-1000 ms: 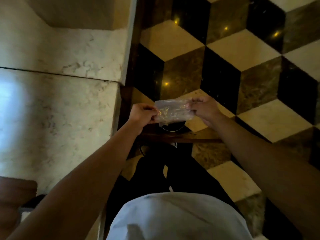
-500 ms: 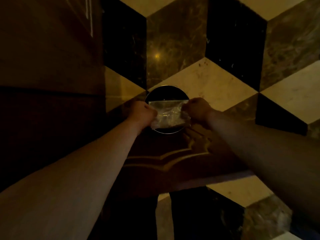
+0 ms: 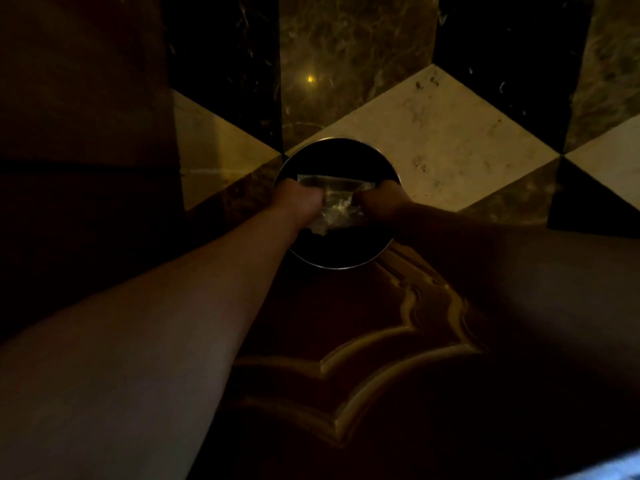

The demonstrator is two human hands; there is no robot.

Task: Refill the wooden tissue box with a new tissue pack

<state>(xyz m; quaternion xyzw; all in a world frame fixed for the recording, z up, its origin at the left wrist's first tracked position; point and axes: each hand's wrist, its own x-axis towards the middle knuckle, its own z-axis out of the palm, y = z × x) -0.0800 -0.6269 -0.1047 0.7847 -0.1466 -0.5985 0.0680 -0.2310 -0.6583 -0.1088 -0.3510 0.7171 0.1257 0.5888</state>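
A crumpled clear plastic wrapper [image 3: 337,202] is stretched between my two hands. My left hand [image 3: 299,200] grips its left end and my right hand [image 3: 381,202] grips its right end, both fists closed. The wrapper hangs directly over the dark mouth of a round metal-rimmed bin [image 3: 388,244] on the floor. No wooden tissue box or tissue pack shows in this view.
A dark wooden cabinet door with gilt curved moulding [image 3: 374,355] fills the foreground below my arms. A dark wooden panel [image 3: 86,133] stands on the left. The floor is a cube pattern of black, brown and cream marble tiles [image 3: 450,140].
The view dipped from the marble counter down toward the floor. Both hands carried the wrapper lower and farther forward, from above the cabinet edge to over the bin's mouth.
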